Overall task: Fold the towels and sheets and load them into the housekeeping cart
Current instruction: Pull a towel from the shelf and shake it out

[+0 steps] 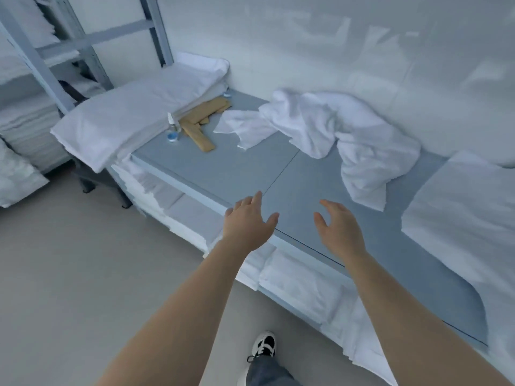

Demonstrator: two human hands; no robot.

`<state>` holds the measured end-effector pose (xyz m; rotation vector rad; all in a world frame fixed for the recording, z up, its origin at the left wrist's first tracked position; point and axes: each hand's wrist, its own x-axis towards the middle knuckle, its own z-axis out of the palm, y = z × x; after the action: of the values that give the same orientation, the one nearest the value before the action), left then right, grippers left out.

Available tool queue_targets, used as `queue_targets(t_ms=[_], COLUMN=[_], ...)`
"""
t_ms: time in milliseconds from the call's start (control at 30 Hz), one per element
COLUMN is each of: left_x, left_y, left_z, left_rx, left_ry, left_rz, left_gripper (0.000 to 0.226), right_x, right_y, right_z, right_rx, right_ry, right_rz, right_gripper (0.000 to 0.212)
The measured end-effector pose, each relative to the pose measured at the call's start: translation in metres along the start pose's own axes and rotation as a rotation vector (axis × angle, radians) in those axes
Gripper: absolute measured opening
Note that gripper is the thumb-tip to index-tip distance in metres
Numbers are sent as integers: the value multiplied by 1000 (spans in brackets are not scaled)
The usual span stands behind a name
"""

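A crumpled heap of white towels (334, 132) lies on the grey table (245, 168) against the wall. Both my arms reach out over the table's front edge. My left hand (248, 221) hovers with fingers spread and holds nothing. My right hand (338, 227) hovers beside it, fingers relaxed and empty, a little short of the heap's hanging corner. A folded white sheet (462, 213) lies flat at the table's right end. A stack of folded white linen (139, 112) sits at the left end.
Tan cloth strips (200, 126) and a small bottle (172, 129) lie by the left stack. Folded linen (295, 285) fills the shelf under the table. A metal rack with more white linen (28, 129) stands at the left. My shoe (264, 344) is on the floor.
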<state>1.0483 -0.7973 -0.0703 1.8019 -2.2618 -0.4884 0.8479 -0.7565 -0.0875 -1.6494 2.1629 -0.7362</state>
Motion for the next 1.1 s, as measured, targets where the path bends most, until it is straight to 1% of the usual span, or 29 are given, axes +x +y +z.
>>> queue_targets(t_ms=[233,433,767,967,1100], left_x=[89,151,188,208,225], left_y=[24,46,51,49,45], left_z=[7,-4,-4,-2,-6], left_rx=[32,40,41,29,4], left_ry=[-54,-67,-124,-150,-163], left_rz=[144,234,329,415,457], left_gripper=[69,68,71,72,72], right_x=[55,95,109,116,124], right_y=[17,21,17,10,0], right_z=[-6,-18,-18,-17,-14], right_rx=[33,6,-17,-41,-58], right_ry=[100,128,160,234,248], right_rz=[131,226,325,366,407], right_gripper=[42,44,45,44,44])
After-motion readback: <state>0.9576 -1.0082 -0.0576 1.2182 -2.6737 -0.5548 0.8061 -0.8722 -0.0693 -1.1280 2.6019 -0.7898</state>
